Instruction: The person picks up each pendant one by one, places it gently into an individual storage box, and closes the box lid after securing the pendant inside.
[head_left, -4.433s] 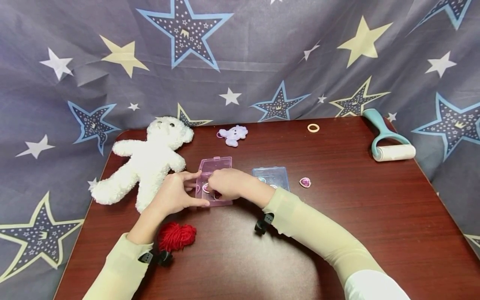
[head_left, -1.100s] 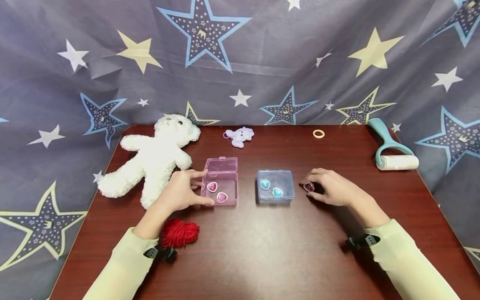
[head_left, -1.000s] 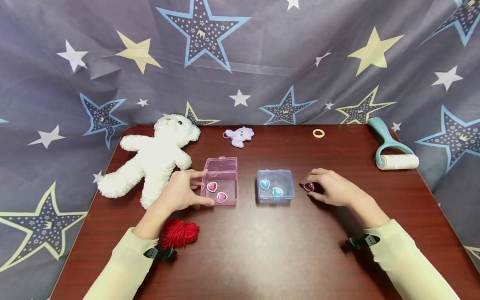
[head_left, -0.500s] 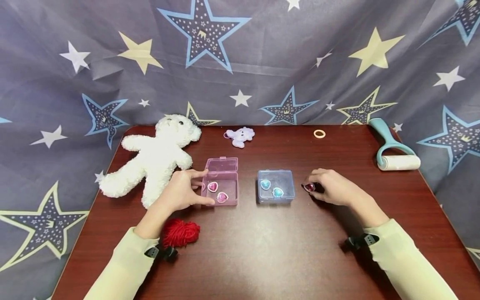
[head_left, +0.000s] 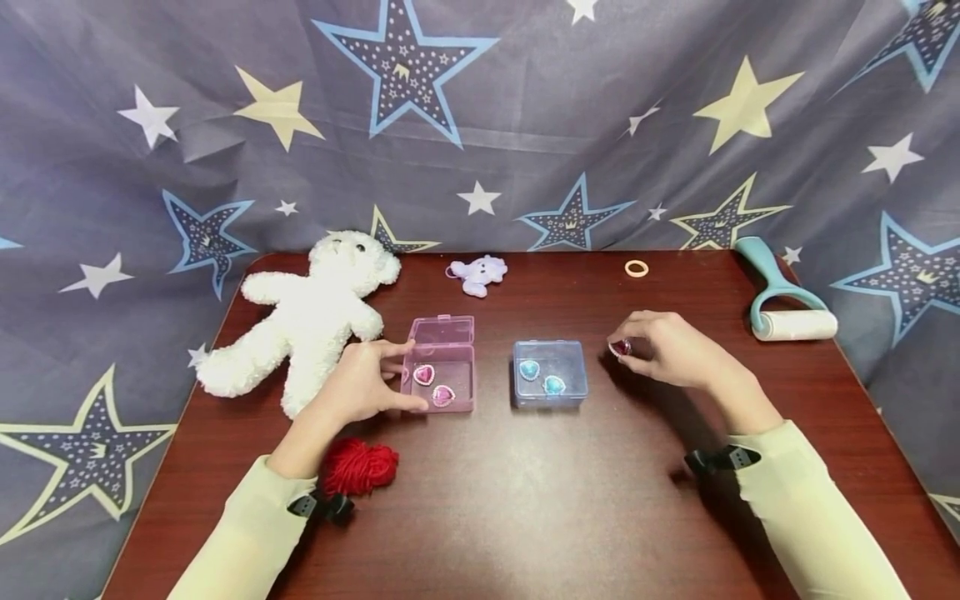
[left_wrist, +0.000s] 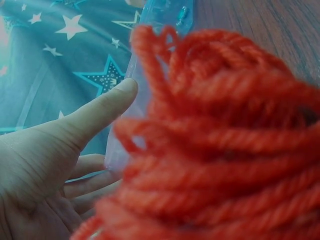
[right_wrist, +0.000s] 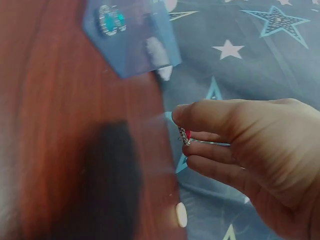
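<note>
My left hand [head_left: 367,379] holds the left side of an open pink plastic box [head_left: 467,379], thumb at its front and fingers toward the back. Two pink heart-shaped gems with pale beaded rims lie inside, one [head_left: 443,395] nearer the front. In the right hand [head_left: 671,350], thumb and fingertips pinch another dark pink heart gem [head_left: 620,347], raised over the table; its silvery edge [right_wrist: 184,136] shows in the right wrist view. Between the hands sits a blue plastic box [head_left: 551,398] with two blue heart gems, including one [head_left: 529,369] at its left.
A white teddy bear [head_left: 303,325] lies at the left, a red yarn bundle [head_left: 358,467] beside the left forearm. Toward the back are a small lilac plush [head_left: 480,273], a pale ring [head_left: 637,268] and a lint roller [head_left: 793,325]. A star-patterned cloth [head_left: 420,167] hangs behind.
My right hand has left the pink box, gone right to the loose heart gem, pinched it and now lifted it. The left hand stays at the pink box.
</note>
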